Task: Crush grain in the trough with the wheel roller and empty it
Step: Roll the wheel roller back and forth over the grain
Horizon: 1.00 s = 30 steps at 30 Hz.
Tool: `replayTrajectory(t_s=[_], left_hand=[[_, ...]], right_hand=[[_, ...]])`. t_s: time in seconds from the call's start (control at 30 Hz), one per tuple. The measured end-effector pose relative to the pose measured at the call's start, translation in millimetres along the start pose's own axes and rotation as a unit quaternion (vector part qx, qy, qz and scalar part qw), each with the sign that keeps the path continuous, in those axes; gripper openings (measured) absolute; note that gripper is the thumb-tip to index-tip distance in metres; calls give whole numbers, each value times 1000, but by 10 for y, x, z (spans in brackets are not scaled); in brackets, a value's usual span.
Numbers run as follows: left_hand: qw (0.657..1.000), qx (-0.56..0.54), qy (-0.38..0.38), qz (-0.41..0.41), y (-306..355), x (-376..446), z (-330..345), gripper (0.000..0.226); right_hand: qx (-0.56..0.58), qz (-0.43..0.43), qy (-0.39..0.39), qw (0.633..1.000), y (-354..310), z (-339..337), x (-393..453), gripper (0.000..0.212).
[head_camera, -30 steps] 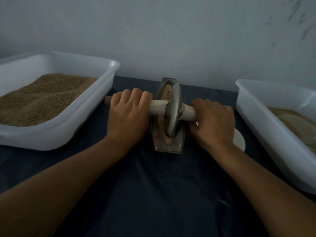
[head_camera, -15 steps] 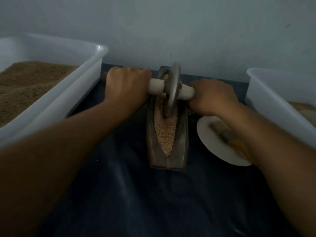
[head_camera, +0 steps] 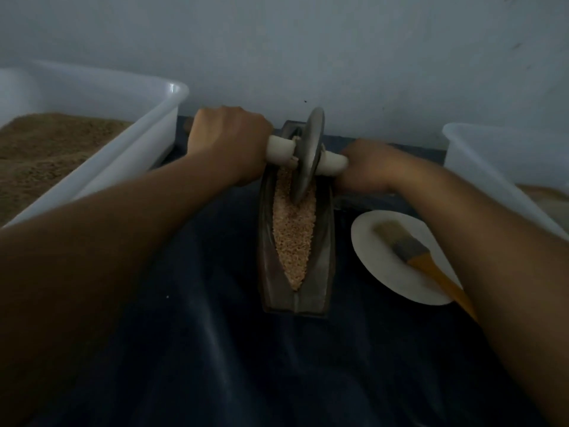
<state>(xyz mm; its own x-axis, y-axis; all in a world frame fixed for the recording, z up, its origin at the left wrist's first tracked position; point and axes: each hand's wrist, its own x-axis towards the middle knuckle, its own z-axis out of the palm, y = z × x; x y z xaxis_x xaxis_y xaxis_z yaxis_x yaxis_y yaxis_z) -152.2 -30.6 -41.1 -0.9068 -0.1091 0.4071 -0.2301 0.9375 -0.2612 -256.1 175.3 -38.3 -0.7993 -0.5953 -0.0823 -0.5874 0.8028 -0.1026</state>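
Roller now at far end of trough, rolled away from me in the last second; left hand and right hand wrapped on its handle. Grain looks coarse, so I judge crushing unfinished, emptying not started

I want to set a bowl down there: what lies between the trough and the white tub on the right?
In the head view, a white plate with a brush lying on it sits between the trough and the right tub, partly under the right forearm.
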Motion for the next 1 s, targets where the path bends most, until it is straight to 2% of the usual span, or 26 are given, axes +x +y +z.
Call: replayTrajectory(t_s=[0.1, 0.23, 0.33, 0.47, 0.53, 0.73, 0.9, 1.0], left_hand=[[999, 2, 47, -15, 47, -186, -43, 22], [992, -11, 129, -4, 94, -506, -43, 24], [981, -50, 185, -16, 131, -728, 4, 23], [967, -64, 245, -29, 195, -952, 5, 12], [963, -71, 259, -31, 220, -1020, -34, 9], [961, -80, 262, -36, 238, -1243, -93, 21], [963, -61, 262, -14, 219, -1175, -96, 18], [959, -52, 279, -17, 211, -1075, -49, 9]], right_hand=[[-35, 7, 97, 995, -14, 111, -156, 22], [-85, -5, 241, 967, -74, 289, -411, 21], [-102, -13, 303, 947, -118, 382, -603, 21], [-88, -34, 373, 923, -196, 463, -861, 19], [-60, -53, 393, 916, -204, 495, -976, 17], [-28, -71, 431, 899, -269, 579, -1184, 19], [-15, -54, 411, 910, -273, 599, -1161, 21], [-42, -48, 400, 914, -238, 592, -1072, 19]])
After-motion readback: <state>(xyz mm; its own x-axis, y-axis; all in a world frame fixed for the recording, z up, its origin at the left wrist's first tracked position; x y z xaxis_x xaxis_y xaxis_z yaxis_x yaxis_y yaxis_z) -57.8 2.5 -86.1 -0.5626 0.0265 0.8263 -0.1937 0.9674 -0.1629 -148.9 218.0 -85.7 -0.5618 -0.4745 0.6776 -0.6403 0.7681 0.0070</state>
